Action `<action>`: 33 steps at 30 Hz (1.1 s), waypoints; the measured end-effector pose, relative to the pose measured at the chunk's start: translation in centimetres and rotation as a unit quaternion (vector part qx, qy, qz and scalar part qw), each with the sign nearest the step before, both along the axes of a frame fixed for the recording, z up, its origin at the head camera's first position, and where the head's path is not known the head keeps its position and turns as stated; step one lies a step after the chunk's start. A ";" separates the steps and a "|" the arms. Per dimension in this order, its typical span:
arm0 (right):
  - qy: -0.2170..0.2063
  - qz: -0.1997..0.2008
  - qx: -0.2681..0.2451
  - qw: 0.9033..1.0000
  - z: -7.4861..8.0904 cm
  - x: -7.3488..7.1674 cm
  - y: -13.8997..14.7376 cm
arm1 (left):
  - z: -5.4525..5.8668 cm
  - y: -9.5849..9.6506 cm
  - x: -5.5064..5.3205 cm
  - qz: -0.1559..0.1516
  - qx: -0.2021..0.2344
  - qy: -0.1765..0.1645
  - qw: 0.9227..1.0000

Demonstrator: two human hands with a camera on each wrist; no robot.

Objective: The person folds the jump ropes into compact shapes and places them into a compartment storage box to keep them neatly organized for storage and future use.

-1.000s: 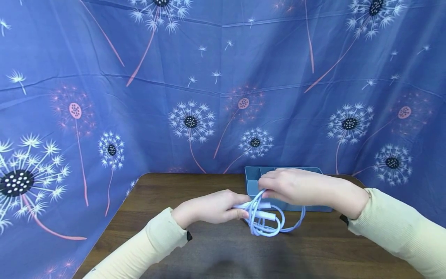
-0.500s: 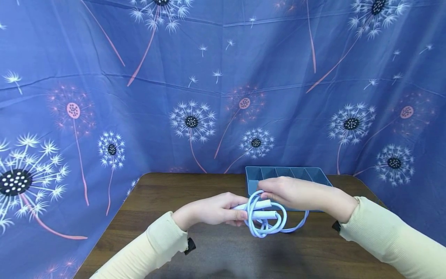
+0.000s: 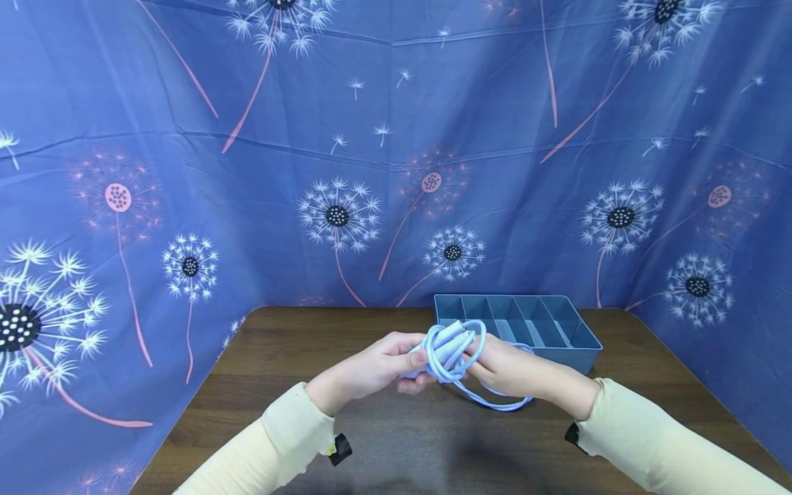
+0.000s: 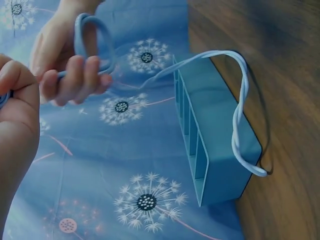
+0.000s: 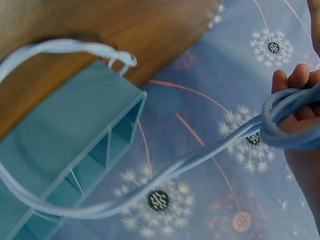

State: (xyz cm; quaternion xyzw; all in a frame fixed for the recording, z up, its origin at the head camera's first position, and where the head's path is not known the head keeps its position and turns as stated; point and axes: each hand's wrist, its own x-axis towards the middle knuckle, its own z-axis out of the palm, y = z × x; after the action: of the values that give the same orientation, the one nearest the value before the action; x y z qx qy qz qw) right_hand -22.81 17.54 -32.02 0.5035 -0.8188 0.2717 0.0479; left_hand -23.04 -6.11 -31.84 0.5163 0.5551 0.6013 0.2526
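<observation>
A pale blue jump rope [image 3: 441,354] with white handles is bunched between my hands, cord looped around the handles. My left hand [image 3: 377,368] grips the handle bundle from the left, thumb on top. On the other side, my right hand [image 3: 510,368] holds a loop of the cord; its fingertips are partly hidden behind the coil. In the left wrist view, the right hand's curled fingers [image 4: 75,80] have the cord loop passing by them. The rest of the rope hangs as a twisted double strand [image 4: 240,110], its bend near the tabletop.
A blue-grey box [image 3: 572,354] with several compartments stands at the back right of the brown wooden table [image 3: 297,344], close behind the right hand. A blue dandelion-print cloth [image 3: 396,172] hangs around the table's back and sides.
The right hand has moved down and slightly toward me, bringing its cord loop around the handles. The handles have tilted upward, and more of the box shows now.
</observation>
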 end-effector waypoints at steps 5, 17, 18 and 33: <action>-0.007 0.003 -0.049 0.999 -1.6 0.2 -0.3 | 0.7 -0.2 -0.1 0.044 0.032 -0.024 0.998; -0.044 -0.007 -0.072 0.996 -3.4 1.4 -0.9 | 1.6 -0.8 -0.6 0.169 0.055 -0.084 0.981; -0.045 -0.013 -0.072 0.996 -3.4 1.4 -0.9 | 1.7 -0.9 -0.7 0.176 0.057 -0.085 0.979; -0.029 -0.152 -0.046 0.987 -3.7 2.4 -0.7 | 2.7 -2.3 -2.0 0.322 0.089 -0.126 0.934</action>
State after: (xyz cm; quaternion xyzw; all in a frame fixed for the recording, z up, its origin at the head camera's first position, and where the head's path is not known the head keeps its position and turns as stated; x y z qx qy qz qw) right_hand -20.37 16.89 -35.75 0.3622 -0.8734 0.3133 0.0883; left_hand -25.01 -8.45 -29.16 0.2497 0.5997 0.7574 0.0662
